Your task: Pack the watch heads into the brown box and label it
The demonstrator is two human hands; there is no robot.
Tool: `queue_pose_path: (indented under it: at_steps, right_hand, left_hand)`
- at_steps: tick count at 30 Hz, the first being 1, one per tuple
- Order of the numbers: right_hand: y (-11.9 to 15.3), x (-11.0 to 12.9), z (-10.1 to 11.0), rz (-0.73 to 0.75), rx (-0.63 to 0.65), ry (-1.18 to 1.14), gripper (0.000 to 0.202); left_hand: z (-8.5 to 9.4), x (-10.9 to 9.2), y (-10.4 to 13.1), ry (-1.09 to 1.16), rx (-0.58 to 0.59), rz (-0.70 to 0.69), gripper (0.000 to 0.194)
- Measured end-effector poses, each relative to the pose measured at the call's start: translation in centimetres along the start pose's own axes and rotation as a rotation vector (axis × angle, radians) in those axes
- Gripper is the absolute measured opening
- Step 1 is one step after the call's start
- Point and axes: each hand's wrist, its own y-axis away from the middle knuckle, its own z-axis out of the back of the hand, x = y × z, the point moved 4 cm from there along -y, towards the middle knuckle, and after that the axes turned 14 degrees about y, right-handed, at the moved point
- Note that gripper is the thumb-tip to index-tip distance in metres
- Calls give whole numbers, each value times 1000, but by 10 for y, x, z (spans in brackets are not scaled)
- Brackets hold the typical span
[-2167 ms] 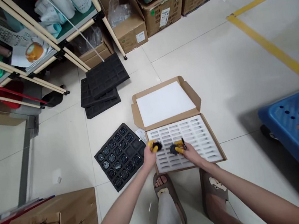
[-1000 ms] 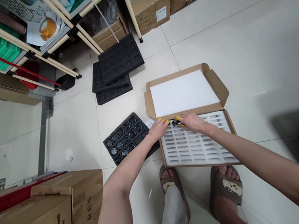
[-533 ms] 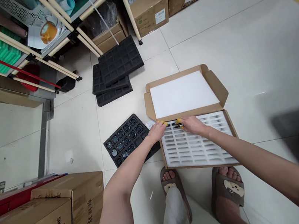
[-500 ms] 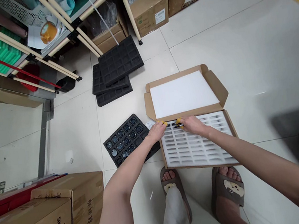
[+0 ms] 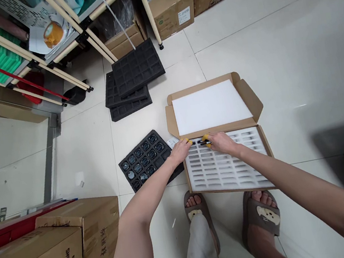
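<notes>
Over the slotted foam (image 5: 226, 168), hands (image 5: 181, 150) obscure small dark pieces (image 5: 205, 142).

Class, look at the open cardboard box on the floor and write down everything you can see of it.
The box is plain brown cardboard, lying open on the pale tiles, lid folded back and side flaps spread. A smooth white sheet lines the lid; a white, foam-like insert with columns of narrow slots fills the base. The left hand and right hand work at the insert's far edge, the right holding a small dark piece.
</notes>
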Motion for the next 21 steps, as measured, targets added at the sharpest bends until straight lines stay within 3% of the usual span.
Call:
queue_pose_path:
  at_steps: [10,17,21]
  right_hand:
    - [5,11,10,-40,-148,-177,25]
    - [7,12,13,-154,-308,-357,21]
    - [10,8,10,-212,-240,-462,22]
  left_hand:
    - [-9,3,15,89,-97,-5,42]
    - [-15,3,6,128,-99,30,33]
    - [-14,2,2,140,-92,27,35]
